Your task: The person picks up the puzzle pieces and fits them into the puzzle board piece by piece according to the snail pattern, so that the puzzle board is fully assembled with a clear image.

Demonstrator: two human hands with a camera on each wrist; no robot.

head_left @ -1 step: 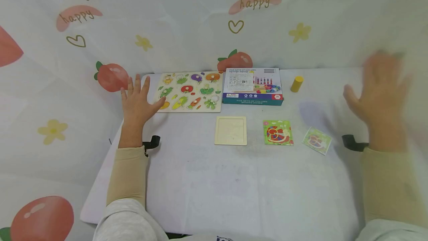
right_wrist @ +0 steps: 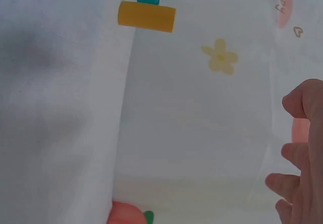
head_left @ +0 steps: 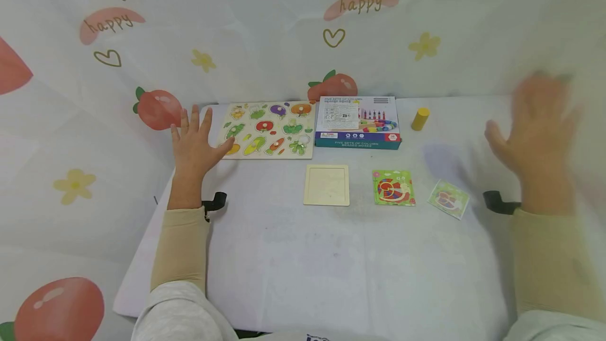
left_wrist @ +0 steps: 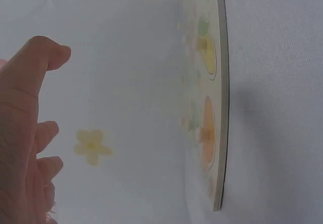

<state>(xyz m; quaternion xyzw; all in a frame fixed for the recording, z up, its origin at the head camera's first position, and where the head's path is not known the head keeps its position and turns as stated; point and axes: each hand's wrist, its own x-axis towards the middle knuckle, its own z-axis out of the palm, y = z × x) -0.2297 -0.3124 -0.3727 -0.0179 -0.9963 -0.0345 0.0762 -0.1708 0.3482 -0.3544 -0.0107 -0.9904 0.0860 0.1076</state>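
Note:
My left hand (head_left: pixel 196 146) is raised with its fingers spread, beside the left end of a wooden vegetable peg puzzle (head_left: pixel 265 130). It holds nothing; in the left wrist view the puzzle's edge (left_wrist: pixel 222 108) stands apart from the fingers. On the far right my right hand (head_left: pixel 544 141) is also lifted, fingers extended and somewhat blurred, with nothing in it. Nearest to it are a yellow cylinder (head_left: pixel 420 119) and a small tilted picture card (head_left: pixel 449 199). A green square picture piece (head_left: pixel 394 188) with a red snail-like design lies left of that card, and a square wooden frame (head_left: pixel 326 185) lies further left.
A boxed set (head_left: pixel 357 122) labelled "Five Sets of Column" sits at the back beside the puzzle. Behind the white-covered table (head_left: pixel 331 267) hangs a printed cloth (head_left: pixel 274 30). Each wrist wears a black mount (head_left: pixel 215 201).

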